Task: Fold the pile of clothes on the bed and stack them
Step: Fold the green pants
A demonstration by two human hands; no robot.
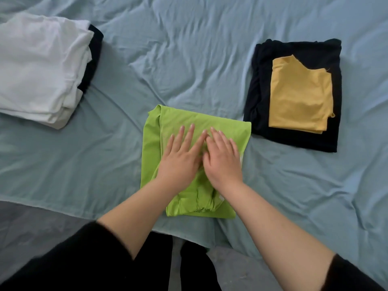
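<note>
Nearest the camera, two black sleeves, one at lower left (84,259) and one at lower right (352,276), frame bare forearms that reach forward over a strip of grey floor (31,223) and the person's dark legs (197,267). Just past the near edge of the bed (189,59), whose pale blue sheet is wrinkled all over, lies the green garment (172,120), folded into a rough rectangle with a bunched, gathered end toward the person. Both hands lie flat on top of it: the left hand (180,158) and the right hand (222,160) sit side by side with fingers straight and spread, touching each other near the index fingers, so the grip of each is wide and flat, pressing the cloth rather than holding it. They cover the middle of the garment. Farther off to the right, apart from the green piece, a black garment (262,80) is folded square with a smaller yellow garment (300,97) folded on top of it. Farther off to the left, well apart, a white pile (37,70) of folded clothes rests on a dark piece (94,53) that shows only along its far right edge. Bare sheet lies between the three groups.
</note>
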